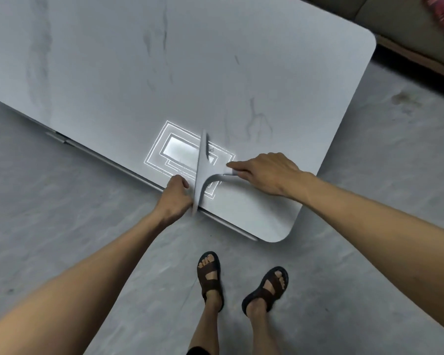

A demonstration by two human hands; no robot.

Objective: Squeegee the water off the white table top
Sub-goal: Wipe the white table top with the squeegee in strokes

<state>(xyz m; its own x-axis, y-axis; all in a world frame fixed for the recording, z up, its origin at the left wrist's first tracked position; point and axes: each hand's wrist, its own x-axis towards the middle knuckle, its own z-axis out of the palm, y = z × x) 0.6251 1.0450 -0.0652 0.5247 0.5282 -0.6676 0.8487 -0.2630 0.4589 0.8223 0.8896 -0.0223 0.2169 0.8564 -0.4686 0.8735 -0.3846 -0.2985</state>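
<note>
Sandalled feet (241, 280) below table edge (149, 183)

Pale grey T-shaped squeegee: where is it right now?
In the head view the pale grey T-shaped squeegee lies at the white table top's near edge, between the left hand and right hand gripping its handle.

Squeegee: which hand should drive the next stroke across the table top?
Right, probably. The right hand is closed on the squeegee handle, over the table top. The left hand only grips the blade's near end at the table's front edge, so it can steady, not pull.
</note>
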